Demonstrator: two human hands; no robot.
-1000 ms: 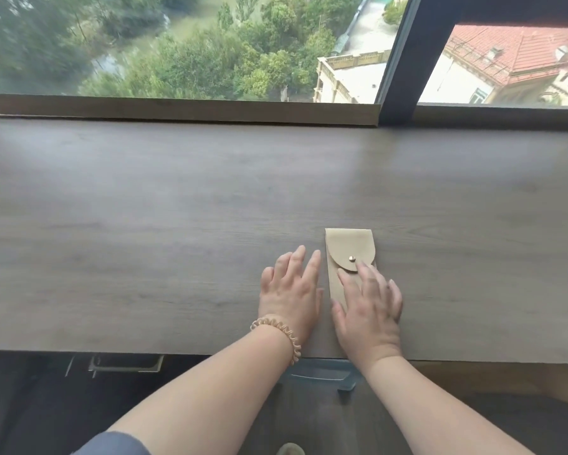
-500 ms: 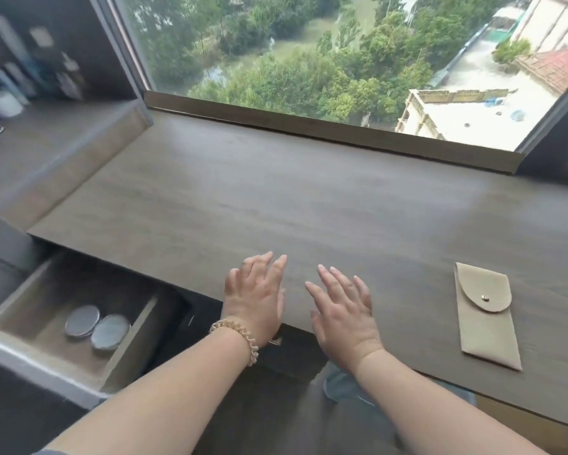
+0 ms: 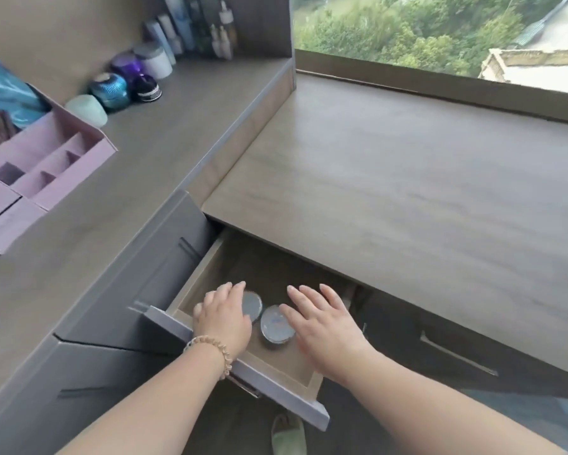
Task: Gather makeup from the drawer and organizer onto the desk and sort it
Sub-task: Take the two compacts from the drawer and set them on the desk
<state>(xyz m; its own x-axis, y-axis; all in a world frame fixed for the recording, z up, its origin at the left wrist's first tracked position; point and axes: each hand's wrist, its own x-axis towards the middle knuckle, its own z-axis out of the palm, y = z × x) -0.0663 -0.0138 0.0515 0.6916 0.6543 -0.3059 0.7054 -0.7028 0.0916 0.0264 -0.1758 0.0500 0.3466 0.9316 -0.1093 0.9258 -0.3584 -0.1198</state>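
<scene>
A grey drawer (image 3: 236, 372) stands pulled out under the wooden desk (image 3: 391, 198). Two round silvery compacts lie inside it: the left compact (image 3: 253, 305) is partly under my left hand (image 3: 222, 318), the right compact (image 3: 276, 325) lies between both hands. My left hand hovers over or touches the left compact, fingers spread. Just right of the right compact, my right hand (image 3: 322, 326) is open inside the drawer with its fingers apart. A purple organizer (image 3: 46, 165) with empty compartments sits on the raised counter at the left.
Jars (image 3: 126, 83) and several bottles (image 3: 194, 27) line the back of the raised counter (image 3: 145, 152). A window ledge (image 3: 440, 83) borders the desk's far side. A closed drawer with a handle (image 3: 456, 356) is to the right. A slipper (image 3: 287, 435) shows on the floor below.
My view swung left and down, from the beige pouch on the desk to the open drawer. Both hands left the desk edge and reached into the drawer over the compacts.
</scene>
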